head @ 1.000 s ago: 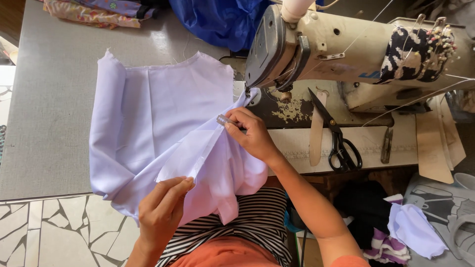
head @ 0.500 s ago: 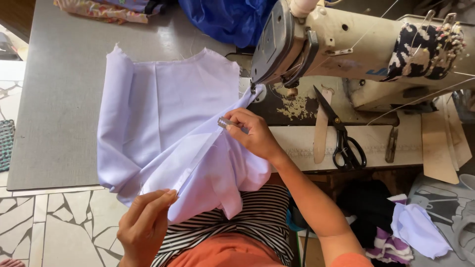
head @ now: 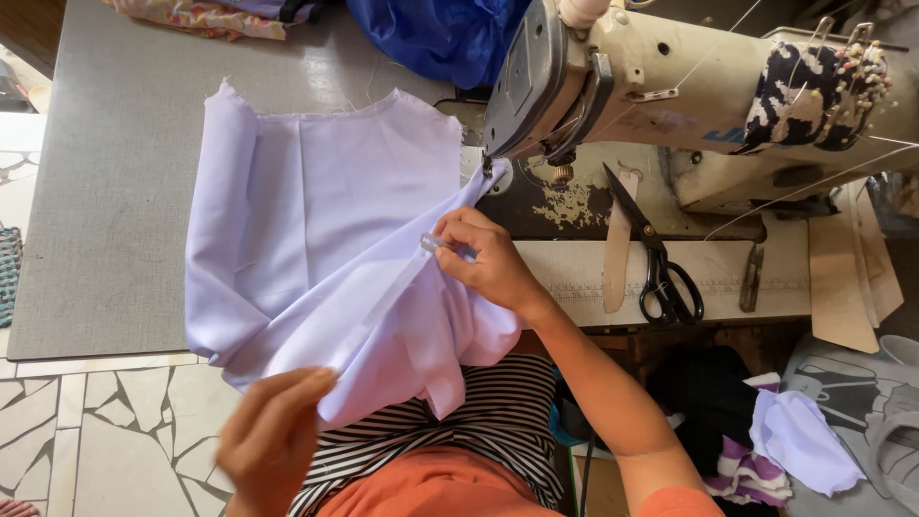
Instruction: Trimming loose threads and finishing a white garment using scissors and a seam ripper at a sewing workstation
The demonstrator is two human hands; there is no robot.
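My left hand (head: 273, 436) pinches the near fold of the white cloth (head: 316, 230); at two o'clock my right hand (head: 488, 263) grips its seam. Beyond, the edge meets the sewing machine (head: 689, 86); stitching looks barely begun.

Sewing corner in daylight

A grey bench (head: 115, 191) fills the upper left, its near edge meeting a floor of pale broken-tile mosaic (head: 105, 431). Bright light falls from the left edge. At the bench's far edge lie blue cloth (head: 440, 33) and patterned fabric (head: 201, 14); dim clutter sits lower right.
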